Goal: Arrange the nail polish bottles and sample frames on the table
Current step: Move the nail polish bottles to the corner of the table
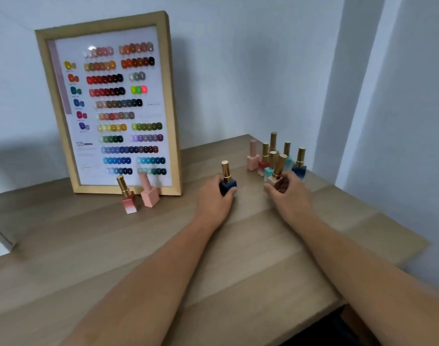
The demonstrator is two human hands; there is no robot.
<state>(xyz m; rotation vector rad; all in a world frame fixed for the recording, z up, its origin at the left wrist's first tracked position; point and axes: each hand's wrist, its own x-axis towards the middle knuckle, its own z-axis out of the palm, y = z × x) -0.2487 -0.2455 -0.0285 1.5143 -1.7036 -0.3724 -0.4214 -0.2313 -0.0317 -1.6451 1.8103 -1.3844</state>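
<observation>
Bare table (163,245) left of bottle cluster (273,158)

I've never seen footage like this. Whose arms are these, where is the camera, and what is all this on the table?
There is no machine here: a person wears a camera on the head, looking down at their own bare arms. The left hand grips a dark blue bottle of nail polish; the right hand grips a beige-brown bottle. On the wooden table, a framed colour sample chart leans against the wall, with two pink bottles standing before it. A cluster of bottles waits in the corner behind the right hand.
</observation>
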